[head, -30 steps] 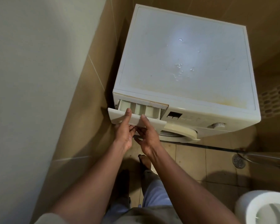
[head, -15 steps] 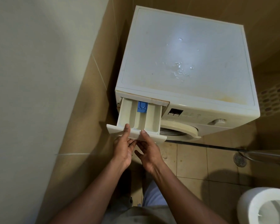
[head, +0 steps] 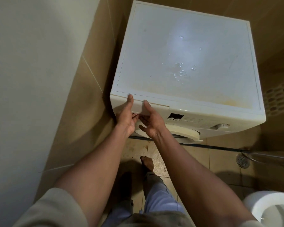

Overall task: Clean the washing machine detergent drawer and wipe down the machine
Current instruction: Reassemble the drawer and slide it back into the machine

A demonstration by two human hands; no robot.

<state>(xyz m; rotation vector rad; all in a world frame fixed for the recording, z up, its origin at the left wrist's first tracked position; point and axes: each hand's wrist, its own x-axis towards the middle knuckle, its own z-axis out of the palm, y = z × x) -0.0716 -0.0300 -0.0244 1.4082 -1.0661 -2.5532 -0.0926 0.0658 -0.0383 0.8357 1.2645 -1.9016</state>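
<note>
A white front-loading washing machine (head: 187,54) stands against the tiled wall, with water drops and yellowish stains on its lid. Its detergent drawer (head: 156,109) at the top left of the front panel sits flush with the panel. My left hand (head: 126,117) and my right hand (head: 152,122) both grip the drawer front, thumbs on its top edge and fingers curled under its lower lip. The drawer's compartments are hidden inside the machine.
A display (head: 175,116) and a dial (head: 220,126) sit on the panel, above the round door (head: 184,133). A wall (head: 31,79) is close on the left. A toilet (head: 269,207), a floor drain (head: 243,160) and a hose (head: 269,157) are on the right. My foot (head: 147,163) is below.
Half a second ago the drawer was pulled far out, showing its compartments and a blue insert. Now it is back in, flush with the panel, and both hands have moved forward with it.
</note>
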